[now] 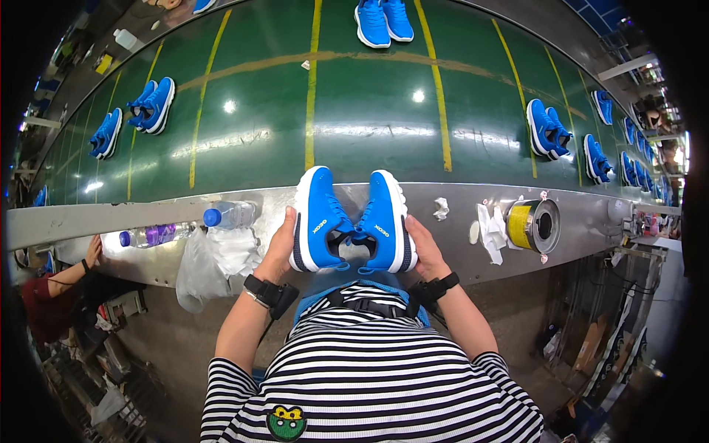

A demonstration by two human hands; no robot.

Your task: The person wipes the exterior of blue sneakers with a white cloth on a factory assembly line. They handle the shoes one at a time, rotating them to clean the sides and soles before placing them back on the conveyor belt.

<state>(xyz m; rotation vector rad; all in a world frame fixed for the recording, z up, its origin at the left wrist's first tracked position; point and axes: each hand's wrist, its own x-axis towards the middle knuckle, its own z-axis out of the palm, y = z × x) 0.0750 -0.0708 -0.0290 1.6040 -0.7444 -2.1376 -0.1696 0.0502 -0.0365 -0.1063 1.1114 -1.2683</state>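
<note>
Two blue sneakers with white soles are between my hands, toes pointing away from me and heels toward my body. My left hand [279, 247] is closed along the outer sole of the left sneaker [319, 221]. The outer side of the right sneaker [384, 221] is gripped by my right hand [427, 249]. Both shoes lean with their openings turned toward each other, over the metal ledge [458, 251] at the near side of the belt. Their heel loops show close to my waist. Most of my fingers are hidden behind the soles.
Beyond the ledge runs a green conveyor belt [377, 151] with yellow lines, carrying more blue sneakers [153, 105]. At left on the ledge lie a water bottle [230, 214] and a plastic bag [198, 269]. At right stands a tin can [533, 225] beside crumpled paper [490, 232]. Another person's hand [94, 251] is far left.
</note>
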